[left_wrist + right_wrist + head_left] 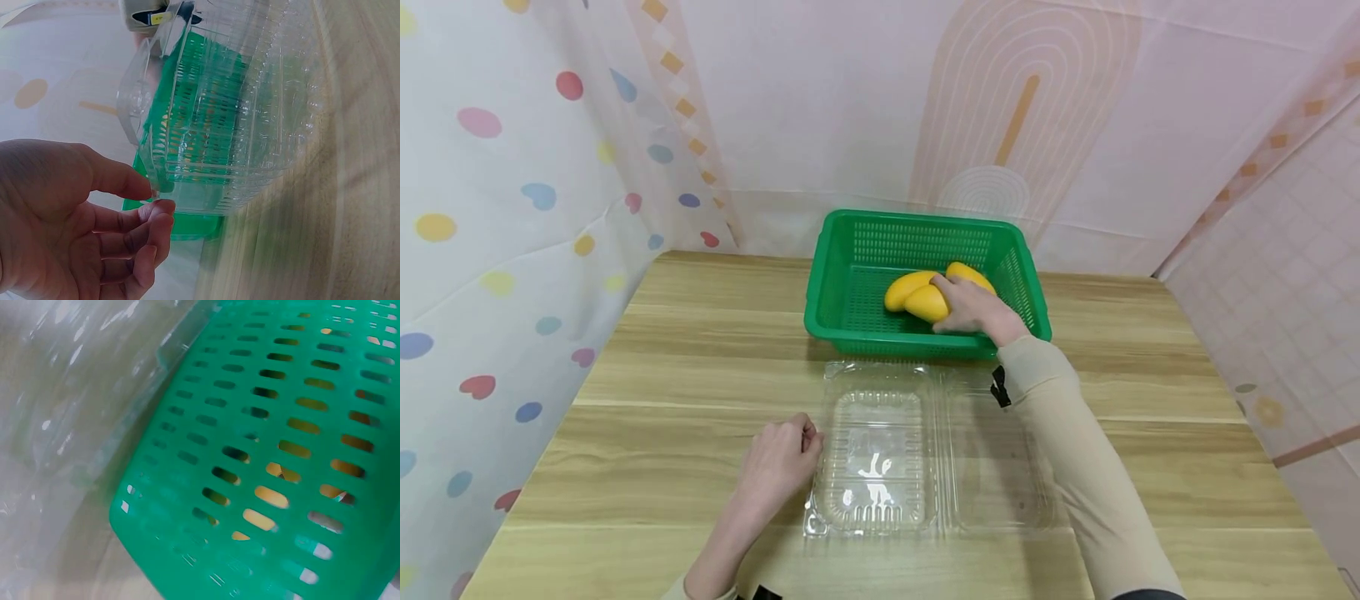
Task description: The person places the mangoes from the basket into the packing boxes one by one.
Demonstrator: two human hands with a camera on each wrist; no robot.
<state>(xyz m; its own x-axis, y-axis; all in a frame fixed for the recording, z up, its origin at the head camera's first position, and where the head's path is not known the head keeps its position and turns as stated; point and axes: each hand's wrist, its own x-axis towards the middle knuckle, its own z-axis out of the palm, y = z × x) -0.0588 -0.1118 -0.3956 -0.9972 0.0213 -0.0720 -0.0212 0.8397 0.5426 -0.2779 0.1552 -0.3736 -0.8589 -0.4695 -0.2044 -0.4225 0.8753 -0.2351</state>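
Right fingers [947,288] clamped on smooth yellow mango [927,305], left fingers [161,228] clamped on clear ribbed container [880,457]

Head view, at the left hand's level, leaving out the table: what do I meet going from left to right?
Spotted cloth → left hand → clear container → right sleeve → pale cloth.

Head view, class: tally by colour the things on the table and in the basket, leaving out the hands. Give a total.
Yellow: 3 mangoes showing
Green: 1 basket
Clear: 1 open plastic box, its two halves counted together
Total: 5
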